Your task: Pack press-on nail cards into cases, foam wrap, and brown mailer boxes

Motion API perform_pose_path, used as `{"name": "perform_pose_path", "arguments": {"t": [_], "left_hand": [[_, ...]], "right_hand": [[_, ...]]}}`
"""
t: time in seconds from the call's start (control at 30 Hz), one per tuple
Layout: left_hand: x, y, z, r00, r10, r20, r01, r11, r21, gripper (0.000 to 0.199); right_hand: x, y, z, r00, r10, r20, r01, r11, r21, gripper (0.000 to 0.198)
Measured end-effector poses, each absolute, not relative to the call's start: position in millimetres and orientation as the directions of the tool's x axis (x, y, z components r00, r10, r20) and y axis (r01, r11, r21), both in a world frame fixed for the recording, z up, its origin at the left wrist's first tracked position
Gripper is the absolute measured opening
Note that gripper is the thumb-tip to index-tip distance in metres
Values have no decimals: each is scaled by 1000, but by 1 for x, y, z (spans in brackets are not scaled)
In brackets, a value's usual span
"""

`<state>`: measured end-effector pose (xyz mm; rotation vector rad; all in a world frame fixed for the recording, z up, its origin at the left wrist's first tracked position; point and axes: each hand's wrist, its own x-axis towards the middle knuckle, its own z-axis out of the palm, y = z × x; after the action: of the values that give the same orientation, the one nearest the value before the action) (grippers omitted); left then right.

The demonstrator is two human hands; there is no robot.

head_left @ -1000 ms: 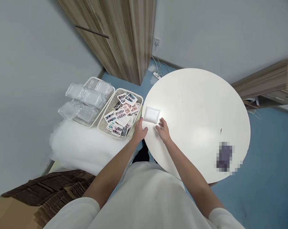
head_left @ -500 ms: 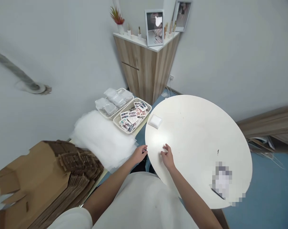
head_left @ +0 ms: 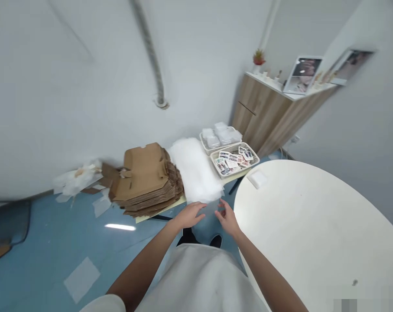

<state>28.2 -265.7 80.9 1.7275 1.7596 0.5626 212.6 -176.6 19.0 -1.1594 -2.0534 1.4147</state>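
My left hand (head_left: 191,214) is held out with thumb and fingers apart and nothing in it. It is close to the near edge of a stack of white foam sheets (head_left: 196,169); I cannot tell if it touches them. My right hand (head_left: 228,219) hovers between that stack and the white round table (head_left: 313,216), its fingers parted and empty. A small white wrapped packet (head_left: 258,178) lies at the table's left edge, beyond my right hand.
Flattened brown cardboard boxes (head_left: 147,177) are piled left of the foam. Behind it stand a basket of nail-set cards (head_left: 233,161) and a basket of clear plastic packs (head_left: 220,136). A wooden cabinet (head_left: 264,112) fills the corner. Paper (head_left: 82,279) lies on the blue floor.
My view and body have turned left, from the round table towards the foam sheets and cardboard. My right hand has left the table top. Both hands have come nearer the foam stack.
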Motion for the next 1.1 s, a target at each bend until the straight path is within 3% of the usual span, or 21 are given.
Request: {"name": "perform_pose_path", "arguments": {"t": [0.1, 0.2, 0.33, 0.47, 0.6, 0.87, 1.1], "left_hand": [[-8, -294, 100, -162, 985, 56, 798, 98, 595, 33], [-49, -321, 115, -390, 905, 171, 826, 261, 499, 39], [-102, -351, 124, -625, 754, 202, 763, 537, 360, 64], [-143, -370, 124, -697, 701, 150, 713, 657, 247, 80], [-164, -385, 117, -674, 727, 130, 737, 650, 188, 76], [-184, -403, 105, -629, 777, 14, 753, 605, 258, 68], [-200, -405, 108, -635, 758, -153, 689, 644, 332, 68]], "right_hand": [[176, -175, 34, -714, 699, -43, 397, 354, -847, 60], [131, -175, 56, -792, 607, 63, 350, 536, -768, 59], [65, -184, 87, -839, 501, 211, 292, 744, -601, 50], [8, -200, 110, -858, 463, 221, 376, 860, -344, 43], [-26, -213, 121, -865, 466, 184, 438, 882, -176, 41], [-53, -220, 132, -829, 541, 145, 533, 841, -91, 39], [-51, -199, 111, -746, 666, 25, 665, 746, -46, 13]]}}
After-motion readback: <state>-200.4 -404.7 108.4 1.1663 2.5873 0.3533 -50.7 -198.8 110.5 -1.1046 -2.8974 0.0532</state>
